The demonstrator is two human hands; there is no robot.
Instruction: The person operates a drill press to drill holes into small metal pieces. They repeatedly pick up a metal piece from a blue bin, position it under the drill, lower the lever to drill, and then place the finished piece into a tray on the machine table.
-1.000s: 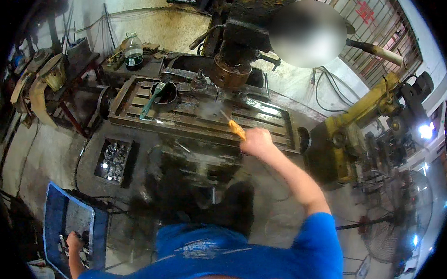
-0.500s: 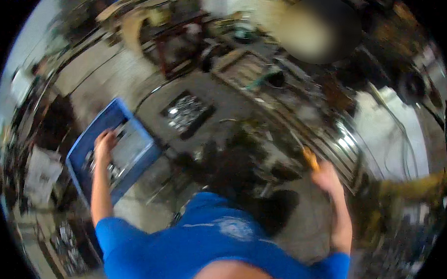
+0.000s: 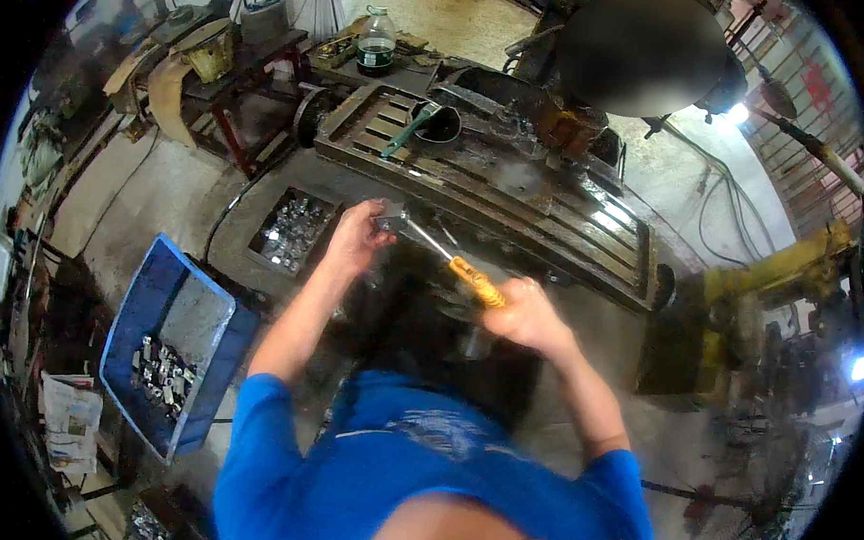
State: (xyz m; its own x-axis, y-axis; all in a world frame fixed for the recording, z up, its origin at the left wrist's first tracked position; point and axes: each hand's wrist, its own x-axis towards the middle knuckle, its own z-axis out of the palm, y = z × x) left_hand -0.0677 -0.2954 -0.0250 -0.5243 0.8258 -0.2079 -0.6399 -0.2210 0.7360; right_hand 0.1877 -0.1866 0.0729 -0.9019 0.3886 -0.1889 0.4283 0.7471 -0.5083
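Metal part (image 3: pixel 392 221) gripped in left hand (image 3: pixel 357 236), tool (image 3: pixel 475 283) in right hand (image 3: pixel 531 316); blue bin (image 3: pixel 218 358) leftward.

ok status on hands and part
Left hand gripping small metal part. Right hand on yellow-handled tool, tip near part. Blue bin clear of both hands.

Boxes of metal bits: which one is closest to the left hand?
The dark tray, just beside the left hand; the others, like the blue bin, appear farther left.

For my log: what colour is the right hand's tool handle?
Yellow-orange handle with dark marks; clearest in the head view.
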